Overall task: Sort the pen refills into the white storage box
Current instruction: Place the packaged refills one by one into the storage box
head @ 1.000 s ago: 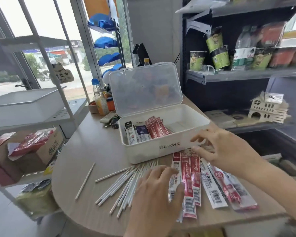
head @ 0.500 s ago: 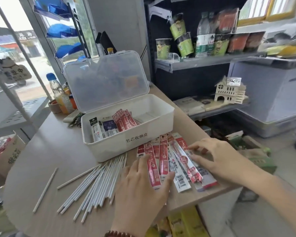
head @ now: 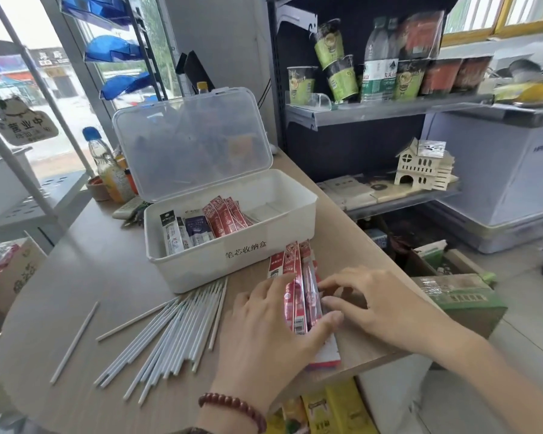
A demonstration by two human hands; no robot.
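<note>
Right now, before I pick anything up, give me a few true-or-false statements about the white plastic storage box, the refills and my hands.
1. The white plastic storage box has its clear lid shut. False: the lid stands open.
2. The left hand and the right hand both touch the bundle of red refill packets. True.
3. The loose white refill sticks lie inside the box. False: they lie on the wooden table, left of the hands.
4. Some red packets in the box already stand upright. True.
</note>
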